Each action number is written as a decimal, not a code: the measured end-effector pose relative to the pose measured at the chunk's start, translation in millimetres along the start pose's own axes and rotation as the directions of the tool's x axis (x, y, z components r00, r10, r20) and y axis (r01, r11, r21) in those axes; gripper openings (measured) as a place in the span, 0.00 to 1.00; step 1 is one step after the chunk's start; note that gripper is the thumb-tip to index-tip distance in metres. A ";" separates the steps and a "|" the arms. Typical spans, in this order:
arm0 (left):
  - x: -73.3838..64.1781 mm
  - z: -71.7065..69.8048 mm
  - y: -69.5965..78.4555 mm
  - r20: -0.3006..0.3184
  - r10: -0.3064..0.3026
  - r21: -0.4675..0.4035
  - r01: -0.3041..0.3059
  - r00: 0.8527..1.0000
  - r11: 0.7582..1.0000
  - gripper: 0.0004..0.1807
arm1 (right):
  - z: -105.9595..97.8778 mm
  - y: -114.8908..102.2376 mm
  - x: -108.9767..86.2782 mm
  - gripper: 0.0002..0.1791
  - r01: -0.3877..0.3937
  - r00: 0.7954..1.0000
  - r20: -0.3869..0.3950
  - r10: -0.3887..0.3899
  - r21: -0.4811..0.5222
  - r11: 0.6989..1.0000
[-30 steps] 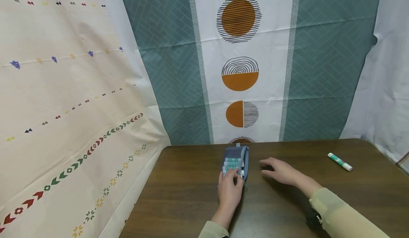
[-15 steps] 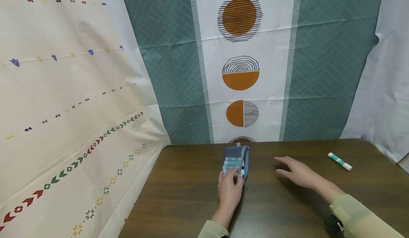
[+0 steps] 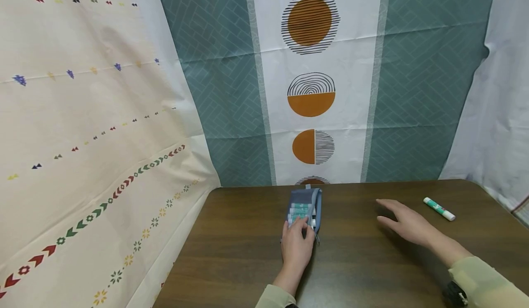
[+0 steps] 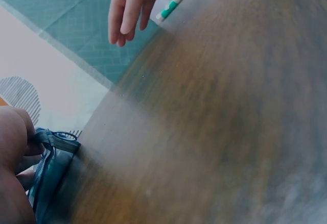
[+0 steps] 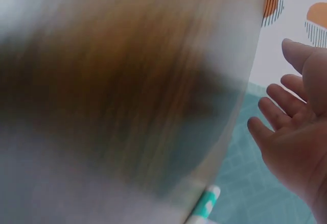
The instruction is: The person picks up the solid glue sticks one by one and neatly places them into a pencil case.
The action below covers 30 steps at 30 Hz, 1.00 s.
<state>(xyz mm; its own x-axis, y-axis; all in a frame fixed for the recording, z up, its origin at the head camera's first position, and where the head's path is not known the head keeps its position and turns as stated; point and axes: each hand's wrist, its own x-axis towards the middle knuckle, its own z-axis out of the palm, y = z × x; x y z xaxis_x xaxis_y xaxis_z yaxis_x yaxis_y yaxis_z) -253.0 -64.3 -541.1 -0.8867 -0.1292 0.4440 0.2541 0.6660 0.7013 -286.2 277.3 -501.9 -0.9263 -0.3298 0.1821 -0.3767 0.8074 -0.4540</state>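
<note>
A blue-grey zip pouch (image 3: pixel 295 197) lies near the table's back edge, unzipped along its right side. Several green-and-white sticks, like glue sticks, show in it. My left hand (image 3: pixel 296 247) holds the pouch's near end; in the left wrist view, thumb and fingers (image 4: pixel 13 137) pinch its edge by the zip. A loose green-and-white glue stick (image 3: pixel 439 209) lies on the table at the right. To the left of that stick hovers my right hand (image 3: pixel 407 223), fingers extended, holding nothing. The right wrist view shows its fingers (image 5: pixel 276 96) spread apart and the stick (image 5: pixel 206 203) below.
The brown wooden table (image 3: pixel 351 271) has its back edge against a patterned teal and white cloth (image 3: pixel 322 120). A cream cloth (image 3: pixel 103 161) with motifs hangs along the left side. A white cloth (image 3: pixel 496 115) hangs at the right.
My right hand has moved right, away from the pouch and towards the loose glue stick. The left hand and the pouch have stayed in place.
</note>
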 end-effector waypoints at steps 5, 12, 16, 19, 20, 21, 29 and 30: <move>0.4 1.1 -0.3 -0.007 0.015 0.020 -0.015 1.000 1.000 0.11 | -7.4 16.6 -7.8 0.37 -0.025 1.000 -0.020 0.024 -0.022 0.999; 0.5 1.3 -0.8 -0.008 0.015 0.016 -0.015 1.000 1.000 0.11 | -15.4 34.5 -15.3 0.38 -0.034 0.998 -0.052 0.034 -0.006 0.999; 0.9 1.0 -0.5 -0.004 0.024 0.021 -0.024 1.000 0.999 0.10 | -18.7 44.0 -19.4 0.39 -0.043 0.997 -0.070 0.043 0.004 0.999; 0.7 1.1 -0.7 -0.002 0.031 0.025 -0.031 1.000 0.999 0.10 | -21.8 51.5 -22.1 0.39 -0.052 0.994 -0.092 0.052 -0.003 0.999; 0.6 1.2 -0.9 -0.002 0.030 0.025 -0.030 1.000 0.999 0.11 | -23.1 53.7 -23.1 0.39 -0.061 0.994 -0.093 0.060 -0.001 0.998; 0.5 1.3 -1.0 -0.001 0.029 0.025 -0.029 1.000 0.999 0.11 | -24.5 56.2 -24.3 0.40 -0.069 0.993 -0.092 0.068 -0.003 0.998; 1.3 0.8 -0.9 0.012 0.013 0.012 -0.013 1.000 1.000 0.11 | -35.8 73.9 -34.4 0.41 -0.103 0.991 -0.092 0.101 -0.012 0.995; 1.2 0.6 -0.7 0.013 0.011 0.011 -0.011 1.000 1.000 0.10 | -36.8 76.0 -35.6 0.41 -0.102 0.990 -0.095 0.101 -0.010 0.995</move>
<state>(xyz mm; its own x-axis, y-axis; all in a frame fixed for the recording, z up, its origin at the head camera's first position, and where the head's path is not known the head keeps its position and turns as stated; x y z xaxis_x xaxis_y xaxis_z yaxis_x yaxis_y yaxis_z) -254.5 -64.5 -541.4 -0.8887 -0.1127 0.4444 0.2594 0.6756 0.6901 -282.0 368.4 -510.8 -0.9557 -0.1989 0.2171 -0.2800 0.8419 -0.4614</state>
